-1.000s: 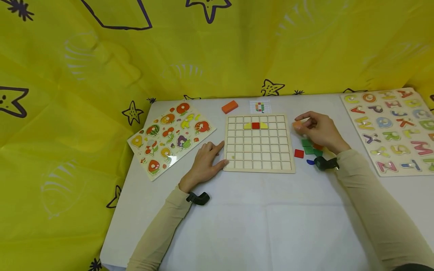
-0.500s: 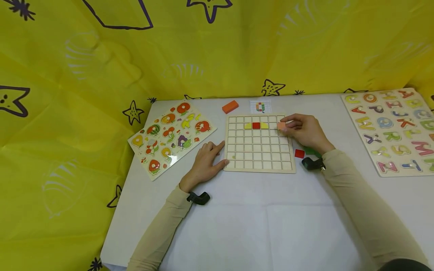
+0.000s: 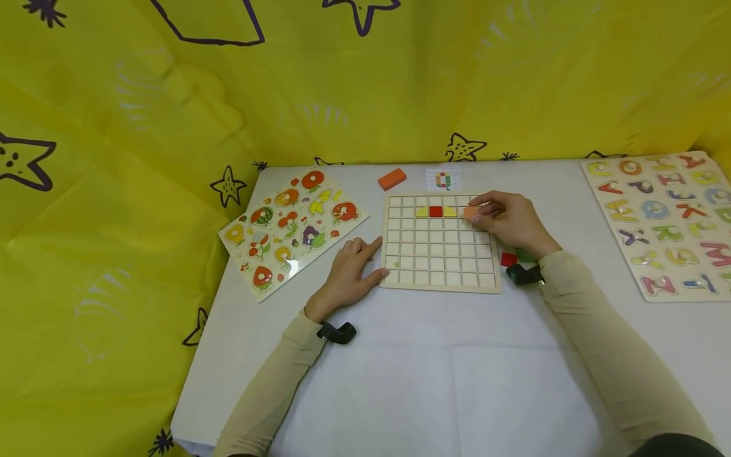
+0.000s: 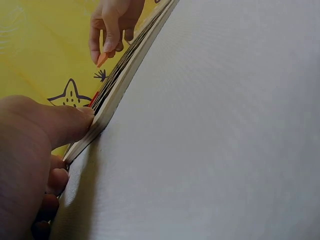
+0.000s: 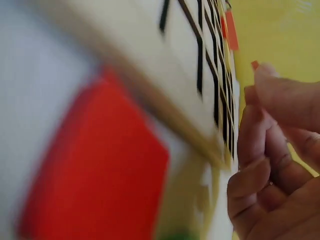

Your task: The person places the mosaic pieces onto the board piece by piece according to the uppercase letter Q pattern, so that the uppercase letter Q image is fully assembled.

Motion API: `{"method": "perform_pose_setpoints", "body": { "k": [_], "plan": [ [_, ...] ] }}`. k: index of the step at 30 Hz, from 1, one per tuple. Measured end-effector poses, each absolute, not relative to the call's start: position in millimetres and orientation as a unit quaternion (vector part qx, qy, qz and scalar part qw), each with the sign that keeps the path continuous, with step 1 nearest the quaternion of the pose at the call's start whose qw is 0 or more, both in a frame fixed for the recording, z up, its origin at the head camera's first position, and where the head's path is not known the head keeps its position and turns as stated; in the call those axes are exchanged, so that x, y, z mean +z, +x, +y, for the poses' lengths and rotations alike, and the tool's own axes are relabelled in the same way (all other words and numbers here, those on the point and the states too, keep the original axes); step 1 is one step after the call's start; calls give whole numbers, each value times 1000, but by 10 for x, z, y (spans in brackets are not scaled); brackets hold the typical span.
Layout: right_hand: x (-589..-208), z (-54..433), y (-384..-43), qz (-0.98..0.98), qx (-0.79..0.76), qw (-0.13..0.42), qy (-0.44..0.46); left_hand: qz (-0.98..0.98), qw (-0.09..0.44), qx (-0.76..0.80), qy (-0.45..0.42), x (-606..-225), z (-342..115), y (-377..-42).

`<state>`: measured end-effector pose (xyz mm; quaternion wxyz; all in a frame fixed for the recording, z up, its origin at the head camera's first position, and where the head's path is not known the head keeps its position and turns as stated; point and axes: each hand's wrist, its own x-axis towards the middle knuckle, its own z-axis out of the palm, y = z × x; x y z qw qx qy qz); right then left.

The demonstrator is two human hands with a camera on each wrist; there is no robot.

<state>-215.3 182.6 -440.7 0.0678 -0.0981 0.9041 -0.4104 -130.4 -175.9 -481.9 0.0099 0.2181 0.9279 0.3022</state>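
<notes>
A wooden grid board (image 3: pixel 440 289) lies on the table in the head view. Near its top, a red square tile (image 3: pixel 436 211) sits between two yellow curved tiles (image 3: pixel 421 212). My right hand (image 3: pixel 514 219) pinches an orange square tile (image 3: pixel 471 212) between thumb and fingers, held above the board's upper right cells; the left wrist view shows this orange tile (image 4: pixel 102 59) raised over the board. My left hand (image 3: pixel 346 273) rests at the board's left side, thumb and index finger stretched out and touching its edge.
A loose red square tile (image 3: pixel 508 259) and green tiles (image 3: pixel 524 255) lie right of the board, partly under the right wrist. Behind it are an orange block (image 3: pixel 391 179) and a pattern card (image 3: pixel 443 180). A fruit puzzle (image 3: pixel 294 231) lies left, a letter puzzle (image 3: pixel 657 222) right.
My right hand has carried the orange tile leftward from beside the board to over its upper right cells, then shifted little. My left hand has stayed at the board's left edge.
</notes>
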Motion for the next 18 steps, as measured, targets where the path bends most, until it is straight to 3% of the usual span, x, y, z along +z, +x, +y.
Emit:
{"method": "perform_pose_setpoints", "body": {
  "k": [6, 13, 18],
  "plan": [
    [-4399, 2142, -2186, 921, -373, 72, -85, 929, 10, 300, 217, -4807, -1752, -1305],
    [-4413, 2440, -2214, 929, -335, 148, -53, 930, 10, 300, 213, -4786, -1750, -1298],
    [-4379, 2555, -2162, 928, -329, 166, -50, 929, 7, 301, 214, -4790, -1736, -1296]
  ]
}}
